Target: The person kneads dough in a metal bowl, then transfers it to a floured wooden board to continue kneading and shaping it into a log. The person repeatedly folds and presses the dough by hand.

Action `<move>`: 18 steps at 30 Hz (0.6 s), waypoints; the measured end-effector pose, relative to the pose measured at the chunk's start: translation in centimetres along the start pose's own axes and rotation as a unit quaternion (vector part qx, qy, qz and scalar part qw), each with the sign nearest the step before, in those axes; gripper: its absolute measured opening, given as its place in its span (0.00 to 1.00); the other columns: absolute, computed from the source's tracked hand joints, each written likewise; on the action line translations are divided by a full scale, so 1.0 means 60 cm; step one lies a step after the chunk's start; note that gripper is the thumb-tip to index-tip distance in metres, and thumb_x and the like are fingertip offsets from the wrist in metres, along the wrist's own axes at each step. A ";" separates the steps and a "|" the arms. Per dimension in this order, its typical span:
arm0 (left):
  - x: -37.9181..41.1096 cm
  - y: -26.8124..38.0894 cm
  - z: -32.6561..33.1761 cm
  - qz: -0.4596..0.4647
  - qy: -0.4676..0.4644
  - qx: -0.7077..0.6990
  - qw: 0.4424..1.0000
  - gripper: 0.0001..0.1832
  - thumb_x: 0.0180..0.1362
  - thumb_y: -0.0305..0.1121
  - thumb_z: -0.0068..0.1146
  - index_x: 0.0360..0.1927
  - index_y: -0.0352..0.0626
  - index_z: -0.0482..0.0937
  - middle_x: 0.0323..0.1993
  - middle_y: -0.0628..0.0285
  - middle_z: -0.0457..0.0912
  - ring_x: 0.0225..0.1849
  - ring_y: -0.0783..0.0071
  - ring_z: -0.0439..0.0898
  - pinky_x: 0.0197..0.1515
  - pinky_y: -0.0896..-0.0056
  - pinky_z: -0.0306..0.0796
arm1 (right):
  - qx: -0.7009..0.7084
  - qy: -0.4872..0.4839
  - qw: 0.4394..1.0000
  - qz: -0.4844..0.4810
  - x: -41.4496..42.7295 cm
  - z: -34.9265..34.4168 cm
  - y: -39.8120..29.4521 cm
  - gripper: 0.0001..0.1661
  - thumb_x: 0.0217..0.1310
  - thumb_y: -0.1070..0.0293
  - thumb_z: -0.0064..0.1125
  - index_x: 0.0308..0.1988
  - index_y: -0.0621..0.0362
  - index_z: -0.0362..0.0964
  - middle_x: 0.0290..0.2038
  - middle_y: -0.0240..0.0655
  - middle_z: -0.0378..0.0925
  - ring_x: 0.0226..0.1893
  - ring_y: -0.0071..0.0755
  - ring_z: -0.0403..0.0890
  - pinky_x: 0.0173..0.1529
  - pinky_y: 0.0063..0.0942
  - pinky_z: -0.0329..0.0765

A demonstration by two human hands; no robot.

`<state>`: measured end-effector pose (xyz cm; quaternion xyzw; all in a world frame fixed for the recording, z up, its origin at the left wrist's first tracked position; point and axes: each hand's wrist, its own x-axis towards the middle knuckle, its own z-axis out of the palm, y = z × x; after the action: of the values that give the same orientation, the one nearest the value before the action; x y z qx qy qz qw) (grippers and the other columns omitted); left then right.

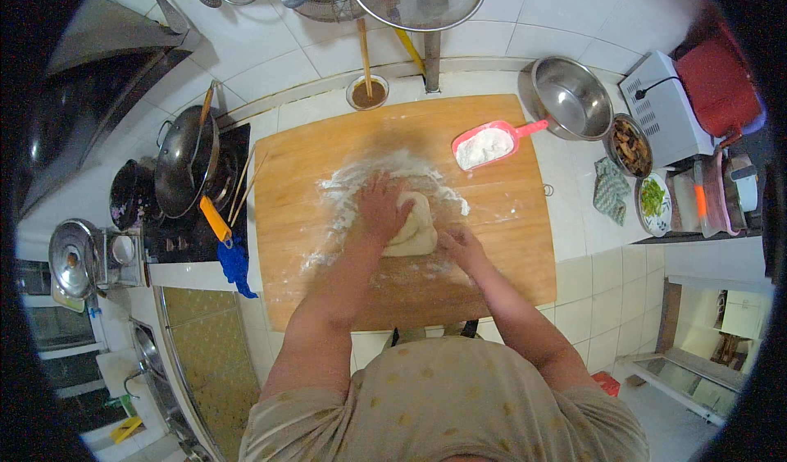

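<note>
A pale lump of dough [418, 231] lies on a large wooden board [510, 240], with loose white flour spread around its far and left sides. My left hand [382, 207] rests on the dough's left part, its fingers spread and pointing away from me. Close to the dough's right edge is my right hand [460, 247], fingers bent and blurred; whether it pinches the dough I cannot tell. A pink scoop [486, 147] full of flour sits at the board's far right, its handle over the edge.
Behind the board stands a small bowl of brown sauce [367, 93] with chopsticks. A steel basin [570, 98], a dish of brown food [631, 145] and a plate of chopped greens [653, 204] are at right. At left, a wok [187, 161] is on the stove.
</note>
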<state>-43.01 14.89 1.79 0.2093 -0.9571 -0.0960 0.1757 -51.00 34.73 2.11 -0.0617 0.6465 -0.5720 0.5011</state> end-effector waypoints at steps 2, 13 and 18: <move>0.012 -0.019 0.026 -0.006 0.040 0.025 0.999 0.24 0.59 0.50 0.49 0.55 0.51 0.75 0.52 0.49 0.74 0.58 0.46 0.69 0.60 0.42 0.60 | 0.112 -0.042 0.984 0.130 0.005 0.013 -0.025 0.32 0.59 0.64 0.61 0.60 0.59 0.59 0.50 0.41 0.74 0.46 0.34 0.78 0.50 0.30 0.76; -0.126 0.039 -0.053 -0.158 0.114 -0.217 0.956 0.20 0.55 0.46 0.52 0.46 0.45 0.77 0.43 0.53 0.77 0.47 0.49 0.75 0.53 0.45 0.65 | -0.405 -0.079 0.847 -0.336 -0.079 0.105 -0.037 0.40 0.47 0.69 0.66 0.60 0.57 0.60 0.58 0.54 0.65 0.58 0.50 0.67 0.59 0.43 0.66; -0.117 0.031 -0.006 -0.010 0.022 0.024 0.999 0.29 0.52 0.53 0.56 0.55 0.49 0.73 0.54 0.53 0.71 0.56 0.47 0.68 0.58 0.31 0.57 | -0.202 -0.028 0.931 -0.304 -0.041 0.084 -0.003 0.42 0.52 0.70 0.64 0.64 0.60 0.53 0.61 0.49 0.61 0.60 0.43 0.64 0.58 0.38 0.68</move>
<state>-37.59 19.60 0.51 0.2251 -0.9530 -0.0704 0.1902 -46.26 32.85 4.47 -0.3713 0.6843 -0.5522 0.2981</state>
